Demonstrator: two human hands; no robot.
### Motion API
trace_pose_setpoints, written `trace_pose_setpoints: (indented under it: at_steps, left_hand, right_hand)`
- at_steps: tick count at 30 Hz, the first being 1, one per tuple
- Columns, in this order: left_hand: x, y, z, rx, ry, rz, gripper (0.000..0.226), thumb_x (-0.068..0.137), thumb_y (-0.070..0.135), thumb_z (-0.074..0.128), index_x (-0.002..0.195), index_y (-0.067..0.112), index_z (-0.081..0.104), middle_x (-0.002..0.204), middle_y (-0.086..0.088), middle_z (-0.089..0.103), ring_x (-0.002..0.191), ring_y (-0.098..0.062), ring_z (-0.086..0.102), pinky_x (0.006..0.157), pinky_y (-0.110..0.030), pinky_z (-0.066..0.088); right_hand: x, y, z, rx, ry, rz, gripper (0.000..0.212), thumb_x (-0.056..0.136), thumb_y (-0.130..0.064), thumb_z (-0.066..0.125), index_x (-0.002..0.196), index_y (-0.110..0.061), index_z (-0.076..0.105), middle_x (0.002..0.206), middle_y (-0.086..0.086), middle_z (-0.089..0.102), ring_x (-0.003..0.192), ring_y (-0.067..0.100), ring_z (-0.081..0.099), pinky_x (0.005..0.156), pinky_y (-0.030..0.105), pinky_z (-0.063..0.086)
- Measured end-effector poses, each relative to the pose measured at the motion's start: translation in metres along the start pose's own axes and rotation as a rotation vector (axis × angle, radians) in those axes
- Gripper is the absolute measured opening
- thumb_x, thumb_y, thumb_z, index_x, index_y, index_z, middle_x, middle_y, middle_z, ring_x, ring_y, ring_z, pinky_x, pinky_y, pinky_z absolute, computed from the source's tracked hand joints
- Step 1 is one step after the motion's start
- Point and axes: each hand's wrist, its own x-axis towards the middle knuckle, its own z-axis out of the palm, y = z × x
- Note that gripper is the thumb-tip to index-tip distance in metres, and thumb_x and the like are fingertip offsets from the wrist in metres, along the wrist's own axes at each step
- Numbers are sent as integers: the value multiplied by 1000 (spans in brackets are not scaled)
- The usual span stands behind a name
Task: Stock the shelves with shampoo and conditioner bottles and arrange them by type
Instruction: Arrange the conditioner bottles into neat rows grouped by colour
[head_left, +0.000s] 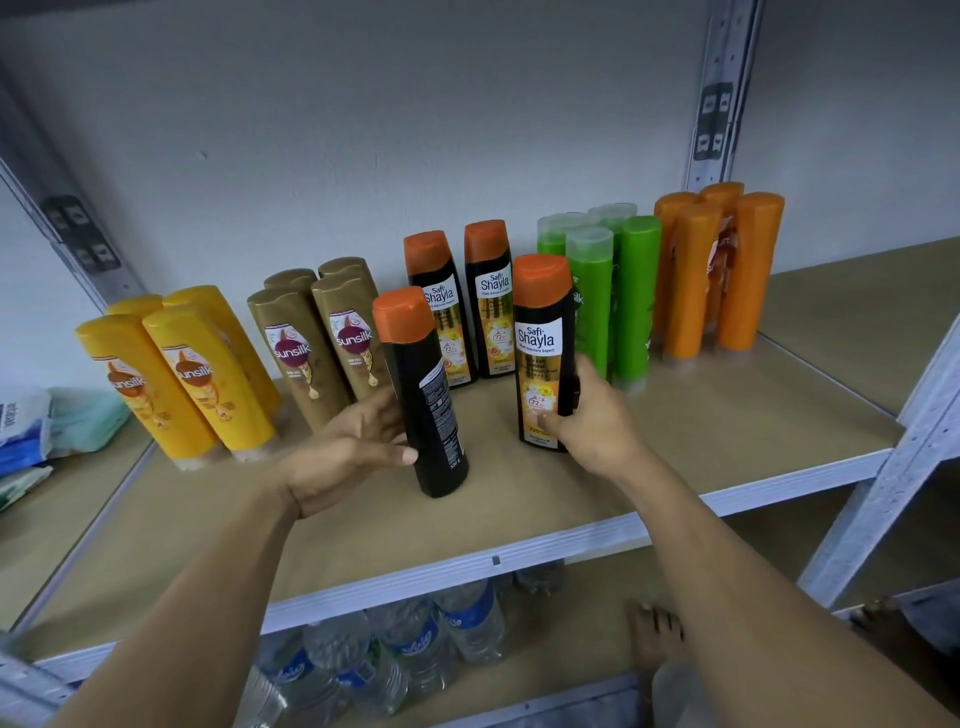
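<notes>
Head view: near centre on the beige shelf board (727, 415), the left hand (353, 447) grips a black orange-capped plastic bottle (423, 405), back label showing. The right hand (597, 421) grips a second black bottle (540, 353). This looks like completing the black group; the next move is likely to turn the left one label-forward and align both. Counts: black, four; yellow bottles (197, 384) at 9 o'clock, four; gold bottles (322, 343), four; orange bottles (748, 270) at 2 o'clock, four; green bottles (631, 291), four or five.

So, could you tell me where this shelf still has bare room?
Bare board runs along the shelf front, between the bottle groups and the white edge, widest before the green bottles and orange bottles. The back row is crowded; the middle is taken by the left hand and right hand, each holding a black bottle.
</notes>
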Motion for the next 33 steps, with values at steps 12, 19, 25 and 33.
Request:
trace_pose_setpoints:
  at_steps: [12,19,25,33]
  left_hand:
    - [28,-11,2,167,14,-64,94,60,16,92,142,22,47,141,1,60,134,-14,53,118,-43,36]
    - [38,-14,42,215,497,1,71,67,12,92,123,29,53,116,12,67,106,0,61,97,-29,50]
    - [46,-23,69,206,700,104,73,65,26,95,120,25,47,110,14,64,99,1,64,74,-15,52]
    - [35,-50,61,157,653,57,67,77,9,85,133,23,51,116,13,69,107,-4,66,96,-27,52]
  right_hand:
    - [4,4,2,24,-10,14,70,85,-12,81,144,-22,44,135,0,63,118,13,57,98,29,42]
    - [6,7,5,39,3,-1,68,83,-14,82,141,-23,47,130,-4,64,115,11,58,97,30,45]
    - [6,7,10,93,-14,39,64,82,-17,84,136,-22,50,117,-9,65,105,7,59,91,24,47]
    - [9,18,21,51,45,50,61,73,-19,91,122,-22,55,115,-4,69,106,15,65,94,36,53]
